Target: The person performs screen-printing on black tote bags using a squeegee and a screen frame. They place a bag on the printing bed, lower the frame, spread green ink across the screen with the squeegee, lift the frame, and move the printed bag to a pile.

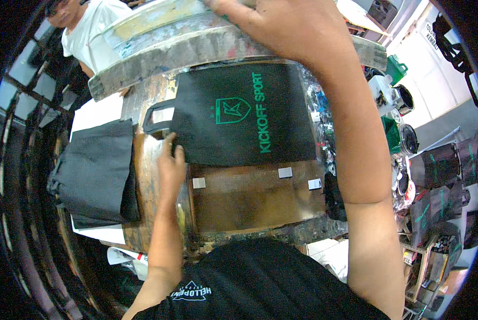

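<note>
A black fabric tote bag (196, 122) lies flat before me, its handle slot toward the left. Green printing, a shield emblem and a line of lettering, runs across its face. My left hand (171, 162) is at the bag's near left corner beside the handle, fingers stretched and slightly apart, touching or almost touching the cloth. Over the far side of the bag, my right hand (287, 24) grips a tilted, paint-stained screen-printing frame (191, 52); its fingertips are partly cut off by the upper edge. The frame's lower bar is raised near the bag's far edge.
Beneath the bag is a brown board (249, 200) with three small pale tabs. Black bags (95, 170) are piled at the left. Someone in a white shirt (95, 32) stands at the far left. Paint containers (404, 98) and printed black bags (433, 165) are at the right.
</note>
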The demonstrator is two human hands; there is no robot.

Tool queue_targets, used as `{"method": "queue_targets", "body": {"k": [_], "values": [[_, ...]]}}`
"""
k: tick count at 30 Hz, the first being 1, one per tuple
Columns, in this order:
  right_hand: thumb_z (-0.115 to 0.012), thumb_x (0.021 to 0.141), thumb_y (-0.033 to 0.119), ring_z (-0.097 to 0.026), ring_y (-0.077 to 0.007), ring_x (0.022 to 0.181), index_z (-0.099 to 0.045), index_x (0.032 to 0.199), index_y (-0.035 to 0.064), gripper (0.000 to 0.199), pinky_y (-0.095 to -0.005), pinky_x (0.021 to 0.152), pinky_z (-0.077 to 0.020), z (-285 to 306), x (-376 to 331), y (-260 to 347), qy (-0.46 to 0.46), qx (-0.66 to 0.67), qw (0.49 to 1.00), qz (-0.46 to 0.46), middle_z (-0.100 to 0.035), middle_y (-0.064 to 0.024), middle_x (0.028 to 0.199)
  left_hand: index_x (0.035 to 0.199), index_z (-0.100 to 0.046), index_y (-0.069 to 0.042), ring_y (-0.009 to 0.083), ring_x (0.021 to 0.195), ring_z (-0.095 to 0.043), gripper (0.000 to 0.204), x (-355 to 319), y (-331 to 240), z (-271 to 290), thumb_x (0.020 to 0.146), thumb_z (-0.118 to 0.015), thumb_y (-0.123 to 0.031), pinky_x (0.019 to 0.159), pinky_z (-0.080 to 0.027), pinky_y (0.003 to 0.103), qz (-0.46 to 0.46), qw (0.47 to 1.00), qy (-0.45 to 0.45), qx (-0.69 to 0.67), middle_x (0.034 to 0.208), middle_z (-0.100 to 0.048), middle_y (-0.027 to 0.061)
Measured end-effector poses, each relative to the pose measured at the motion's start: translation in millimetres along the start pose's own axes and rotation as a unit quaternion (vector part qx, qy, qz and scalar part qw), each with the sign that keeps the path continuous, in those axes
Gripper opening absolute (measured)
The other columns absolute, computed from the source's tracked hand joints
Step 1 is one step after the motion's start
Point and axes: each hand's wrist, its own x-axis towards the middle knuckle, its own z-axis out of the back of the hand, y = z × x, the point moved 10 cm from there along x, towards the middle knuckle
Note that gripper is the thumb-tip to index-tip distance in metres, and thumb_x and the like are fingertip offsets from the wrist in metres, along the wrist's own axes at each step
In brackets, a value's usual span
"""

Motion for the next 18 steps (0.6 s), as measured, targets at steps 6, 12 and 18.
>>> {"method": "queue_targets", "body": {"k": [6, 12, 18], "values": [[-0.040, 0.108, 0.056, -0.054, -0.0170, 0.076, -0.061, 0.094, 0.0100, 0.053, -0.0414, 0.086, -0.0501, -28, 26, -20, 0.034, -0.037, 0.998, -0.030, -0.058, -0.0022, 0.079, 0.138, -0.065, -0.004, 0.0090, 0.079, -0.063, 0.038, 109, 46, 130, 0.100, -0.060, -0.001, 0.067, -0.050, 0.024, 0.023, 0.989, 0.000, -0.148, 0.102, -0.072, 0.0068], [-0.043, 0.107, 0.063, -0.051, -0.0145, 0.070, -0.060, 0.086, 0.0114, 0.058, -0.0316, 0.065, -0.0452, -18, 25, -14, 0.042, -0.035, 0.997, -0.057, -0.056, -0.0006, 0.075, 0.136, -0.068, -0.005, 0.0105, 0.080, -0.064, 0.040, 158, 149, 287, 0.096, -0.065, -0.005, 0.071, -0.051, 0.027, 0.043, 0.998, -0.021, 0.031, 0.101, -0.074, 0.0073], [-0.059, 0.100, 0.052, -0.067, -0.0403, 0.099, -0.073, 0.110, 0.0048, 0.051, -0.0509, 0.088, -0.0477, -6, 17, -16, -0.118, -0.023, 0.992, 0.025, -0.071, -0.0208, 0.100, 0.158, -0.044, -0.010, 0.0447, 0.125, -0.059, 0.075, 112, 201, 384, 0.095, -0.076, -0.034, 0.109, -0.047, 0.050, 0.109, 0.827, -0.309, 0.457, 0.145, -0.050, 0.0264]]}}
